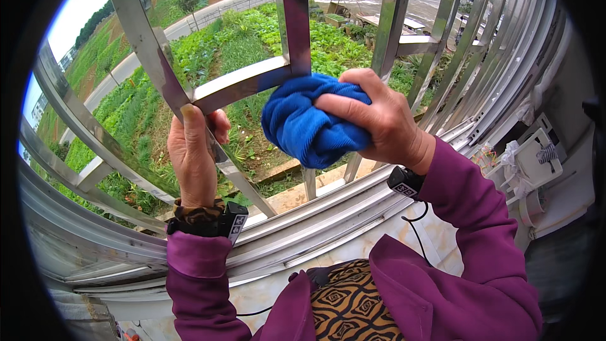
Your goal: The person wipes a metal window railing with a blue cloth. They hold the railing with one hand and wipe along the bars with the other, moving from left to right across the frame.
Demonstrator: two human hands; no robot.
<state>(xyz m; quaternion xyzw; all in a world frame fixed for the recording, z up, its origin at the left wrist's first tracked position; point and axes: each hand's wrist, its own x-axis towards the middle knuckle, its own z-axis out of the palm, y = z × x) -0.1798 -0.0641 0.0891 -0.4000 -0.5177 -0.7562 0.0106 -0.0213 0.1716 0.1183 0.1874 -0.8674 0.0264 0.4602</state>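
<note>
A blue ribbed cloth (310, 121) is bunched up in my right hand (378, 118), pressed round an upright stainless steel bar (298, 14) of a window grille, just below where a short crossbar (244, 80) joins it. My left hand (196, 147) grips the neighbouring upright bar (151, 47) just under the crossbar's other end, thumb on the near side and fingers behind. Both wrists carry black straps with small devices. The cloth hides part of the bar and some of my right fingers.
The metal window track (307, 227) runs below the grille, above a marbled tiled wall (435, 246). More grille bars stand at both sides. A white rack (542, 163) with cloths is at the right. Black cables hang near my sleeves. Outside lie vegetable beds and a road.
</note>
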